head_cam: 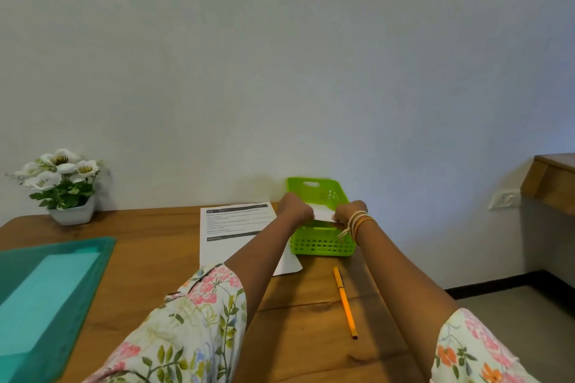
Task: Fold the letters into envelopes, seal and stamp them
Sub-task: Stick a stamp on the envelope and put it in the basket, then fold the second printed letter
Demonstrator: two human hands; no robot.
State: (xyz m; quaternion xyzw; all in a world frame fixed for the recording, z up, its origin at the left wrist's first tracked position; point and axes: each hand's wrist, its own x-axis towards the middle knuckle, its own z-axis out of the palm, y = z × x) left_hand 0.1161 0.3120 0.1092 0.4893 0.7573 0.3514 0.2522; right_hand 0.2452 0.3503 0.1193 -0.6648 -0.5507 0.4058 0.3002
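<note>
Both my arms reach out over a green plastic basket (322, 245) at the far edge of the wooden table. My left hand (294, 207) and my right hand (350, 211) each grip one end of a white envelope (322, 212) held above the basket's opening. The fingers of both hands are curled round it, and most of the envelope is hidden behind them. A printed letter (231, 227) lies flat on the table to the left of the basket, partly under my left forearm.
An orange pen (344, 305) lies on the wooden table (161, 258) in front of the basket. A teal tray (46, 298) sits at the near left. A white pot of flowers (63, 186) stands at the far left against the wall. The table's right edge drops to the floor.
</note>
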